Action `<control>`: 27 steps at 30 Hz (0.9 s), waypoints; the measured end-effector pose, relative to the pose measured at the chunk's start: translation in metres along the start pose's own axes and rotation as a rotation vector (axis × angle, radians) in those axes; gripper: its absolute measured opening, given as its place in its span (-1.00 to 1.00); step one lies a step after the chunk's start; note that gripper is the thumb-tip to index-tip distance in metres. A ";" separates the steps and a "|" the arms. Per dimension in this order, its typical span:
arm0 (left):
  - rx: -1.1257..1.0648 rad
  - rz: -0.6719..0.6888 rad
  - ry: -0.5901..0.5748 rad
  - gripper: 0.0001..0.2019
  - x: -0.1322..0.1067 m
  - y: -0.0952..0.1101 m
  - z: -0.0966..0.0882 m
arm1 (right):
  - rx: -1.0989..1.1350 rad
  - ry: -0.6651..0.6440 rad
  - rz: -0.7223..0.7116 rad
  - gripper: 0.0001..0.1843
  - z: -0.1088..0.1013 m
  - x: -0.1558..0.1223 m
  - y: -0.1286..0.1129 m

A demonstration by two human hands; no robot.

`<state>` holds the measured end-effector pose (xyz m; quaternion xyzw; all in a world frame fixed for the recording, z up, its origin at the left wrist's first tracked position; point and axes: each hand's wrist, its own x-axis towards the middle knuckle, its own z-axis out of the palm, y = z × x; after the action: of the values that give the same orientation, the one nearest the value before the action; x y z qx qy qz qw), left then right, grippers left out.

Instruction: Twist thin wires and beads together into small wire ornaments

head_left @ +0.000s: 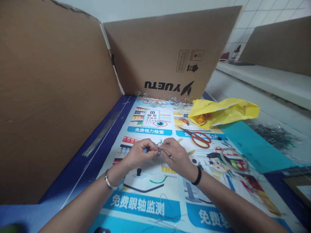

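My left hand (143,152) and my right hand (176,157) meet over the printed poster sheet (148,179), thumbs and forefingers pinched together. Between the fingertips is a small wire piece (159,145), mostly hidden, its exact kind too small to make out. A silver bangle (109,181) circles my left wrist, and a black band (197,175) is on my right one. Beyond my right hand lie scissors with orange-red handles (200,139), their blades pointing to the left. A coil of clear line (234,160) rests to the right.
Cardboard panels (167,42) stand upright at the back and left. A yellow bag (225,111) lies at the back right, near a heap of dark wire scraps (274,136). Straight thin wires (100,134) lie along the left; tangled wire bits (179,102) sit by the back panel.
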<state>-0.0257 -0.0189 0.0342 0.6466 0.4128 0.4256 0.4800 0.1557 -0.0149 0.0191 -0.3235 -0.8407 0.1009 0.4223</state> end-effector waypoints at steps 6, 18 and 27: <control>0.242 0.271 -0.005 -0.92 -0.002 -0.003 0.000 | 0.034 0.060 -0.002 -0.80 0.003 -0.001 0.002; 0.463 0.558 0.060 -0.87 -0.001 -0.010 0.005 | 0.198 -0.052 0.154 -0.82 0.001 0.005 0.005; 0.457 0.638 0.080 -0.89 0.000 -0.012 0.005 | 0.249 -0.091 0.174 -0.86 -0.001 0.006 0.005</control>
<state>-0.0228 -0.0173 0.0213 0.8156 0.2937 0.4753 0.1507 0.1563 -0.0075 0.0215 -0.3355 -0.8088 0.2551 0.4101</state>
